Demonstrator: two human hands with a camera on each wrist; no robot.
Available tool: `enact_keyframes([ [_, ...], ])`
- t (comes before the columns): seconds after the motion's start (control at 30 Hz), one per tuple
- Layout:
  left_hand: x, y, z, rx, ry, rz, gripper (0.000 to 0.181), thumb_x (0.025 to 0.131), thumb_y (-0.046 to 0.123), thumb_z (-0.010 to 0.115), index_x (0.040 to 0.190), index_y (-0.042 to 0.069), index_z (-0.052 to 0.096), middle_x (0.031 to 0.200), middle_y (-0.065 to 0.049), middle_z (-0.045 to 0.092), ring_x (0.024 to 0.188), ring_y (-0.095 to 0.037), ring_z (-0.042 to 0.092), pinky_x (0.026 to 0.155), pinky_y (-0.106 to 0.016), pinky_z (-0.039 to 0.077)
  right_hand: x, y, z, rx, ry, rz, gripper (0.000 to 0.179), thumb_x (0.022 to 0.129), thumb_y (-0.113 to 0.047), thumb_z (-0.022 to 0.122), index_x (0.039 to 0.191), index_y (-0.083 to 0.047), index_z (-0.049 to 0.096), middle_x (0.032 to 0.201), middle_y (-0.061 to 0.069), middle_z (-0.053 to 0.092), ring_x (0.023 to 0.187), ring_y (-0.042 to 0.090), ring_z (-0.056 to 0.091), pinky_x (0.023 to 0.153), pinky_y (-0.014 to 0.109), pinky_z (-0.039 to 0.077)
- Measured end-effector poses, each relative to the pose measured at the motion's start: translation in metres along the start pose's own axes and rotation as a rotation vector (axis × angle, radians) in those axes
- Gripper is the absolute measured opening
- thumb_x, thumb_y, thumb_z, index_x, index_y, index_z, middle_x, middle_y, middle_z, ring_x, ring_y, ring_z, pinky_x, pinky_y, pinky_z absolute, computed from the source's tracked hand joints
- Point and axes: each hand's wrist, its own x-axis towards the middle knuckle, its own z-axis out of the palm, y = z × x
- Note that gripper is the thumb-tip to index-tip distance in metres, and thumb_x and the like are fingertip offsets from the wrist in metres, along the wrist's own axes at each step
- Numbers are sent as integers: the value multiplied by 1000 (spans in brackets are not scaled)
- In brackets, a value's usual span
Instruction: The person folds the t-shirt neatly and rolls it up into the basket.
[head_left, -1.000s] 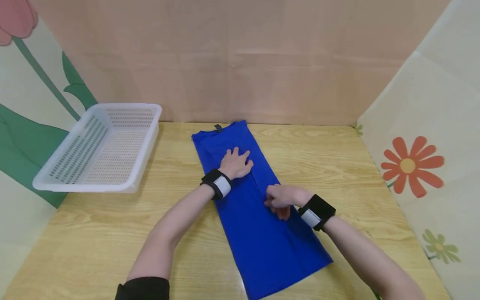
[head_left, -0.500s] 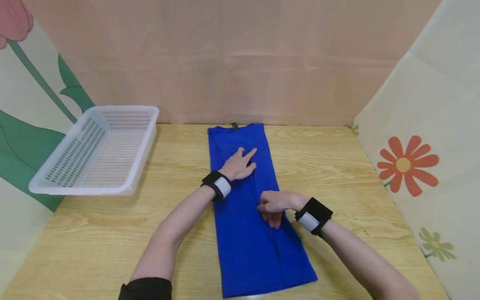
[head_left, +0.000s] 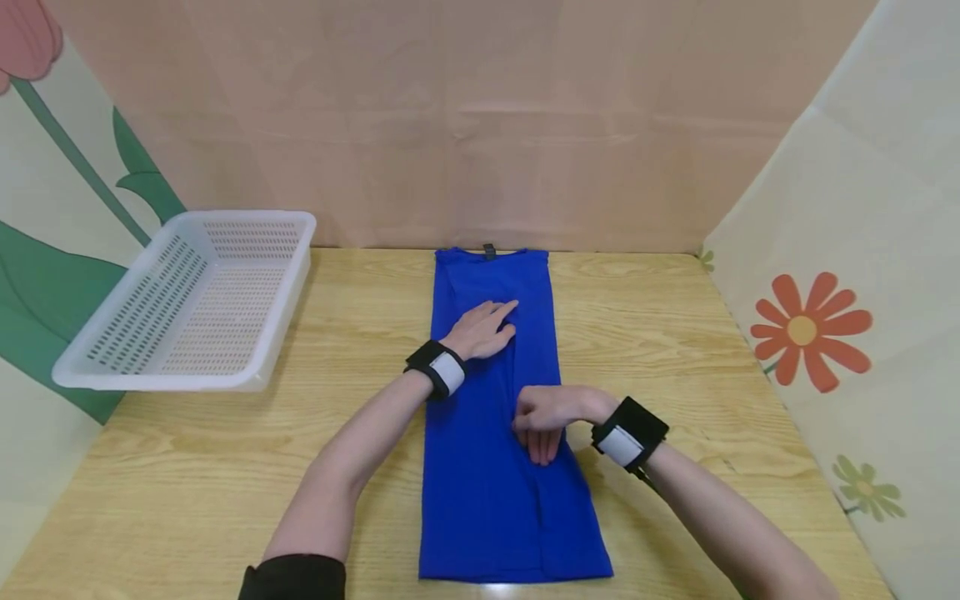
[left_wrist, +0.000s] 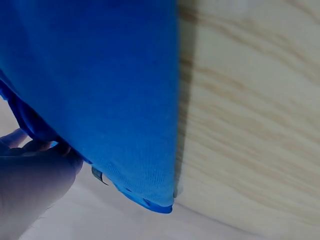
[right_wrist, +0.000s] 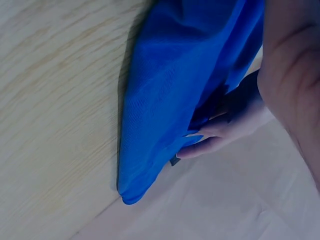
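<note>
A blue shirt (head_left: pixel 480 492) lies folded into a long strip on the wooden table, its neckline and dark label at the far end. My left hand (head_left: pixel 480 331) rests on its upper part, fingers spread. At the shirt's middle, my right hand (head_left: pixel 543 417) bends down at the wrist and seems to pinch the folded-in layer's edge; the fingertips are partly hidden. In the left wrist view the shirt (left_wrist: pixel 115 90) runs along the tabletop. The right wrist view shows the shirt's side (right_wrist: pixel 165 110) and the left hand's fingers (right_wrist: pixel 205 146) by the label.
A white perforated plastic basket (head_left: pixel 225 317) stands on the table's left side. The wooden table (head_left: pixel 660 333) ends at a pinkish-beige backdrop (head_left: pixel 465 125). Flower-printed panels (head_left: pixel 810 208) flank the table on both sides.
The shirt has turned from slanting to nearly straight, its near end swinging left and its neckline shifting right. My right hand has moved slightly left and nearer; the left has barely moved.
</note>
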Motion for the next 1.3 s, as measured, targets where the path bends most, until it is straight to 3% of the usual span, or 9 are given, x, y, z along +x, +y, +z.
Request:
enact_keyframes([
  [0.37,6,-6,2,-21,-13,17,56,108,35,34,161,21,23,168,-5,26,158,-26,17,128,-45,16,-4,-3,13,-34,-75,-54,29,102,-10,52,90,-3,77,79,17,77,66,25,76,61,31,61],
  [0.57,-12,-10,-5,-41,92,120,50,109,28,37,157,16,34,164,-9,34,157,-30,20,129,-45,13,-8,0,16,-101,-64,-176,25,102,-9,53,96,-3,77,77,12,76,66,20,73,64,32,61],
  [0.7,-41,-5,-15,36,125,246,41,107,24,44,146,12,53,153,-11,50,149,-31,36,127,-46,19,-19,12,14,-148,5,-319,23,102,-11,56,96,-3,76,72,9,73,60,12,67,60,28,59],
  [0.87,-100,-2,-19,167,45,430,26,104,26,56,123,16,69,123,-1,68,118,-19,58,106,-36,46,-40,29,23,-262,161,-443,18,99,-13,61,85,-11,72,68,-10,59,59,-3,53,55,17,48],
  [0.97,-143,-3,-15,195,-73,534,17,100,29,62,110,20,72,105,7,69,100,-10,57,88,-25,49,-53,38,39,-312,196,-442,14,96,-12,64,83,-17,67,70,-17,53,61,-7,49,55,14,44],
  [1.1,-189,-4,-3,160,-276,649,10,98,30,66,98,22,71,91,12,65,86,-1,56,77,-11,43,-66,45,60,-354,209,-368,17,91,-13,70,78,-21,62,65,-19,49,56,-8,46,52,13,41],
  [1.2,-210,-4,8,139,-367,715,9,98,29,67,94,22,70,86,13,63,80,5,54,73,-5,39,-69,42,74,-440,223,-327,20,89,-14,73,75,-21,61,61,-20,47,53,-9,43,51,13,38],
  [1.3,-224,-2,18,113,-390,734,7,98,26,67,94,21,72,86,14,64,77,9,52,71,-1,37,-70,35,86,-518,208,-318,19,88,-14,74,74,-20,62,61,-19,45,53,-9,42,51,12,37],
])
